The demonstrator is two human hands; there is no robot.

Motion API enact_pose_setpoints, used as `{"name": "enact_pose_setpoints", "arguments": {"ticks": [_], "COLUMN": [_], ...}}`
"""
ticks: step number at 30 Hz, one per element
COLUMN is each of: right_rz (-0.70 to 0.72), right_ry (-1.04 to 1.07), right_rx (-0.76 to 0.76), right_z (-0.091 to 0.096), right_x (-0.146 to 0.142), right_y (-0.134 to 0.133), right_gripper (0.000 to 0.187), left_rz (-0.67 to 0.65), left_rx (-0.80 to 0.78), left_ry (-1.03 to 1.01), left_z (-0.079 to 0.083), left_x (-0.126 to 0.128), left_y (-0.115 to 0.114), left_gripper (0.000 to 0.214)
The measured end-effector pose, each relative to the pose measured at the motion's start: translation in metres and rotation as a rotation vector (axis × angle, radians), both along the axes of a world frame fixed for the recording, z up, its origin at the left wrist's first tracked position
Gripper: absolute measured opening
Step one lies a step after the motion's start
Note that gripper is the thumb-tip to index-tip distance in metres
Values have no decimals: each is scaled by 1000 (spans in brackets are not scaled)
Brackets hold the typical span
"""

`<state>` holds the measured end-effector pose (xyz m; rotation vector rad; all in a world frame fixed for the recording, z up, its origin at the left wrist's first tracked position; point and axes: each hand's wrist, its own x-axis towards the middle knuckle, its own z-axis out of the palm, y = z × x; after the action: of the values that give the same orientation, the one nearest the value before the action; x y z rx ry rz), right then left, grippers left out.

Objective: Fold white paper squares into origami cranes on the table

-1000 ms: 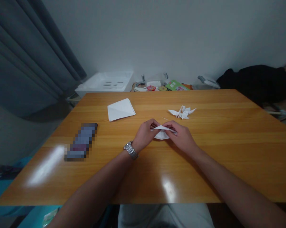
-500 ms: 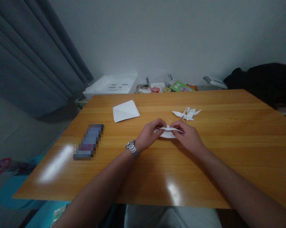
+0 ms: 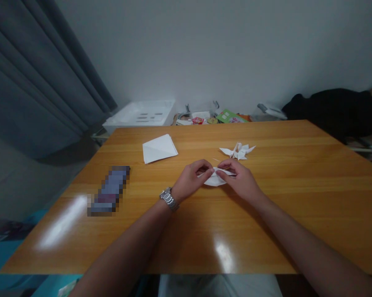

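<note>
A folded piece of white paper is held between both hands, just above the wooden table. My left hand, with a metal watch on its wrist, pinches the paper's left side between thumb and fingers. On the right side, my right hand pinches it the same way, its thumb pressed near the middle. The fingers cover much of the upper part of the paper. Beyond my right hand lies a folded paper crane with its wings spread.
White paper sheets lie at the back left of the table. A pixelated phone is at the left. Behind the table are a white plastic tray, a green booklet and a black cloth-like heap.
My thumbs have pressed the raised upper flap of the paper flatter, and the hands have come a little closer together. The whole view has shifted slightly.
</note>
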<state>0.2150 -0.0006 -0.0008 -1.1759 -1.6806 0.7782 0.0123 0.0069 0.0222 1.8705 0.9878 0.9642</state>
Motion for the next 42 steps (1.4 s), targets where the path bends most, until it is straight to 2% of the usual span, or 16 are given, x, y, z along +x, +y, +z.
{"name": "enact_pose_setpoints", "arguments": {"ticks": [5,9,15,21,28,36,42], "right_rz": [13,40,23,29,-7,32,33], "right_ry": [-16,-23,-16,-44,-66,-79,-67], "right_rx": [2,0,-23,-64,-18,-32,-54], "right_z": [2,4,-1,-3,-2,-1,0], "right_x": [-3,-5,-3,0,2,1,1], "right_y": [-3,-4,-2,0,0,-1,-2], "right_gripper": [18,21,21,21,17,18,20], "left_rz": [44,26,25,61,49,13,63], "left_rx": [-49,-26,-22,-2,-41,-52,-63], "left_ry": [-45,20,-14,3,-2,-32,-42], "left_z": [-6,-6,-9,-6,-5,-7,-9], "left_x": [4,3,1,1,2,0,0], "left_y": [1,1,3,4,3,3,5], "left_gripper": [19,19,21,20,22,20,22]}}
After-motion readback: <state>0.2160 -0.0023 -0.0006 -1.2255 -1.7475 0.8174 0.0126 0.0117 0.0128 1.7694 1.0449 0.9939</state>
